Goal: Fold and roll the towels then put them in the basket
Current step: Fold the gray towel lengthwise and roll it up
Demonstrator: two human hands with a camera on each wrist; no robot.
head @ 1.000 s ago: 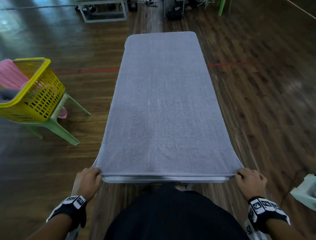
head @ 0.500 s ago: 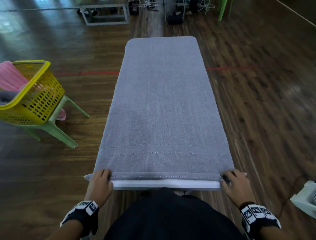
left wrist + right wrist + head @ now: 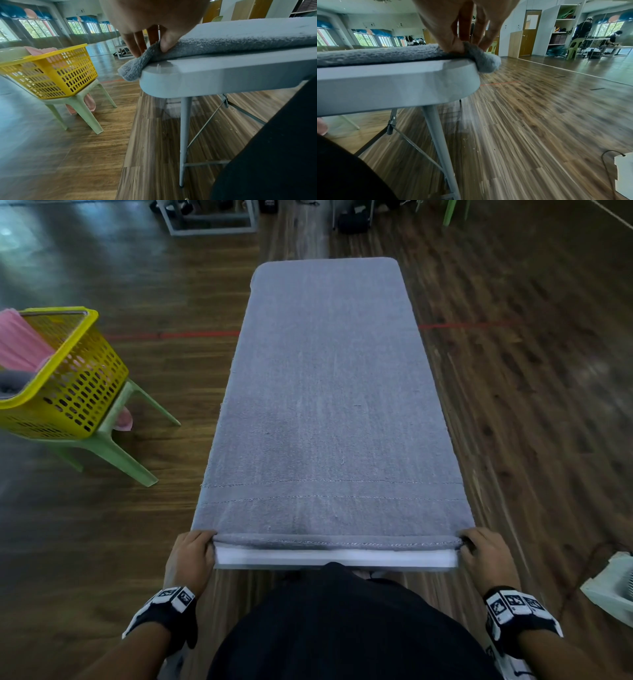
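1. We see the grey towel (image 3: pixel 329 405) spread flat along the narrow table (image 3: pixel 335 558), filling the middle of the head view from top centre down to the near edge; its first turn is rolled up along that near edge, leaving a strip of bare white tabletop showing below it.
2. Our left hand (image 3: pixel 190 559) sits at the lower left of the towel, thumb and fingers pinching the rolled corner (the left wrist view shows the thumb on top and the fingers (image 3: pixel 135 42) close together behind the cloth, with the corner drooping over the table's rounded end).
3. Our right hand (image 3: pixel 486 556) mirrors it at the lower right, thumb pressed on the roll and the fingers (image 3: pixel 481 27) slightly spread behind it, pinching that corner, which hangs just off the table edge.
4. The yellow basket (image 3: pixel 78 381) stands at the left of the frame on a pale green stool (image 3: pixel 113 446), well apart from the table; a pink towel (image 3: pixel 17 344) lies in it, with some grey cloth beside that.
5. Dark wooden floor (image 3: pixel 531 422) surrounds everything, crossed by a red line (image 3: pixel 171 335) in the upper half of the frame.
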